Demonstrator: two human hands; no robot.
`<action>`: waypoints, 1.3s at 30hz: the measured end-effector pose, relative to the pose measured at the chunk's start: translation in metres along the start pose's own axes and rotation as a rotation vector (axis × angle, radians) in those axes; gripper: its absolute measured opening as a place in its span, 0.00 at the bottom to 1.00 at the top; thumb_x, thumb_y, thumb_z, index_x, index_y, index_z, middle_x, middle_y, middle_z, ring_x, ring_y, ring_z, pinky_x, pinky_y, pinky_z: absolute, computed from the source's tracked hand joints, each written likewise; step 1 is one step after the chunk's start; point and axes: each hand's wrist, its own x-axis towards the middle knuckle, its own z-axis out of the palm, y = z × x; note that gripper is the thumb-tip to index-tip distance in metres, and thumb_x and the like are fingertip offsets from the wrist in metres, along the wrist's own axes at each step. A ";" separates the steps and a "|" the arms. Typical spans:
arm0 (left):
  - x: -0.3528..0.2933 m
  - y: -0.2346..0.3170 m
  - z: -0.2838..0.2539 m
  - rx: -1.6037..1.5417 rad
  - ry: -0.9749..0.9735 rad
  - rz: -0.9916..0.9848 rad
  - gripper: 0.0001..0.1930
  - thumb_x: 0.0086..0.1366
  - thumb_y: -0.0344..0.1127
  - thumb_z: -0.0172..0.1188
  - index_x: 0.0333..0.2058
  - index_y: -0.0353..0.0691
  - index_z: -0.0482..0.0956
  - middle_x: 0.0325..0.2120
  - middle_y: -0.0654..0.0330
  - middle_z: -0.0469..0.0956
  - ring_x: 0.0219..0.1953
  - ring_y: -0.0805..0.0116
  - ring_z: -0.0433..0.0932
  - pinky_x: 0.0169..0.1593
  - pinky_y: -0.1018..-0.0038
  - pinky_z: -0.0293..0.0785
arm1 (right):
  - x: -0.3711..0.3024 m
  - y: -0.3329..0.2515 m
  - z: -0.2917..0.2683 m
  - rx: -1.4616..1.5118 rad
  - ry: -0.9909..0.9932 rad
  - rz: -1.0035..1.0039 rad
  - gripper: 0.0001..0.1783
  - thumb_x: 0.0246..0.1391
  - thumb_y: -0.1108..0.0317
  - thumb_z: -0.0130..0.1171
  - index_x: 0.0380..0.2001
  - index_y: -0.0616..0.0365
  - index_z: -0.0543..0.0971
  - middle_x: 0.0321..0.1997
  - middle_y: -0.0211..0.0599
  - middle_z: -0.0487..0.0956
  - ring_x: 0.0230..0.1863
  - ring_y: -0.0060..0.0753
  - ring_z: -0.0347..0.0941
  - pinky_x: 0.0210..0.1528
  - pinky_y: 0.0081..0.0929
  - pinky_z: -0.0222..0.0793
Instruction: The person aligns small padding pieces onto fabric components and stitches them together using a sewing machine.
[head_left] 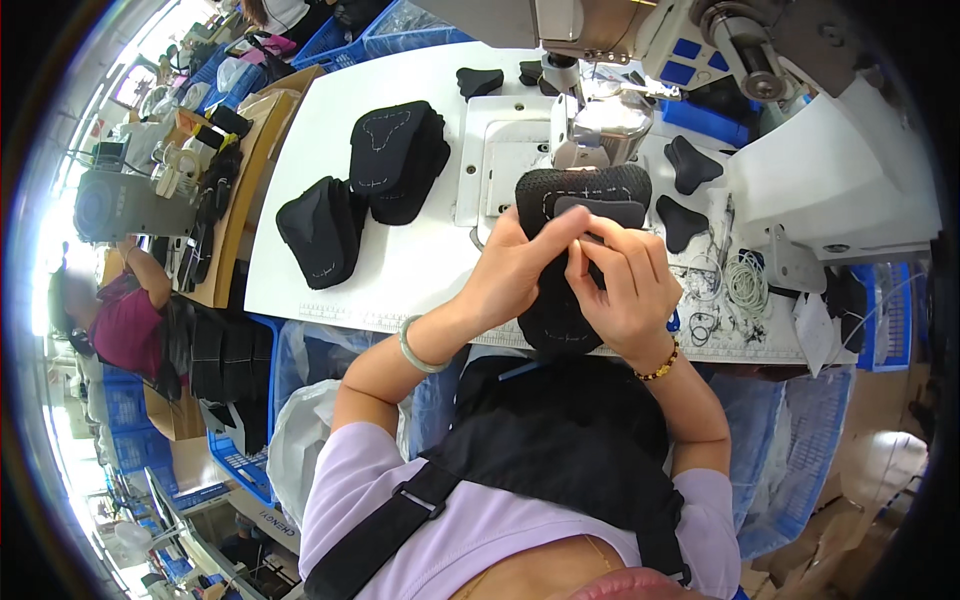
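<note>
A black padded mesh piece (550, 325) with white dashed outlines lies before me at the front of the white table. On its upper part rests a small dark grey patch (618, 212), roughly inside one outline. My left hand (512, 268) grips the padded piece's left edge, its thumb pressing near the patch and its other fingers partly hidden. My right hand (628, 290) is closed over the piece's right side, thumb and fingertips drawn together just below the patch. Whatever is between those fingertips is too small to make out.
An industrial sewing machine (610, 120) stands just beyond my hands. Two stacks of black padded pieces (395, 160) (322, 235) lie to the left. Black three-lobed patches (692, 165) and a coil of pale cord (746, 283) lie right. Blue crates (790, 450) stand below the table.
</note>
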 end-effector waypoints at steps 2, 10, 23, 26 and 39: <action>0.007 0.001 -0.007 0.190 -0.127 0.018 0.10 0.62 0.34 0.56 0.38 0.34 0.73 0.29 0.63 0.76 0.28 0.77 0.75 0.32 0.81 0.72 | 0.003 0.005 0.000 -0.007 0.028 -0.019 0.10 0.38 0.76 0.64 0.28 0.59 0.75 0.33 0.33 0.77 0.28 0.30 0.71 0.25 0.19 0.68; 0.011 0.004 -0.001 0.049 -0.088 0.045 0.09 0.60 0.31 0.57 0.38 0.32 0.74 0.31 0.60 0.77 0.31 0.75 0.76 0.34 0.79 0.75 | 0.004 0.011 -0.017 0.850 -0.126 1.093 0.11 0.49 0.70 0.62 0.32 0.60 0.71 0.27 0.28 0.72 0.21 0.10 0.64 0.17 0.10 0.63; 0.014 0.010 -0.006 0.228 -0.123 0.071 0.10 0.60 0.32 0.57 0.38 0.32 0.74 0.31 0.61 0.77 0.32 0.77 0.76 0.36 0.79 0.74 | 0.017 0.015 -0.009 0.882 -0.152 1.045 0.08 0.49 0.72 0.61 0.24 0.59 0.71 0.19 0.21 0.70 0.18 0.06 0.60 0.16 0.08 0.53; 0.014 0.010 -0.007 0.226 -0.128 0.066 0.10 0.61 0.32 0.57 0.38 0.32 0.74 0.31 0.61 0.77 0.32 0.77 0.76 0.36 0.79 0.75 | 0.017 0.015 -0.009 0.872 -0.175 1.057 0.08 0.49 0.71 0.61 0.24 0.59 0.71 0.19 0.21 0.70 0.17 0.06 0.60 0.16 0.08 0.53; 0.013 0.022 0.002 0.124 -0.027 0.102 0.11 0.59 0.29 0.58 0.39 0.29 0.74 0.33 0.56 0.77 0.33 0.71 0.77 0.36 0.76 0.77 | -0.004 0.049 -0.012 -0.121 -0.085 0.029 0.14 0.41 0.72 0.65 0.34 0.47 0.76 0.36 0.28 0.70 0.36 0.25 0.69 0.43 0.25 0.64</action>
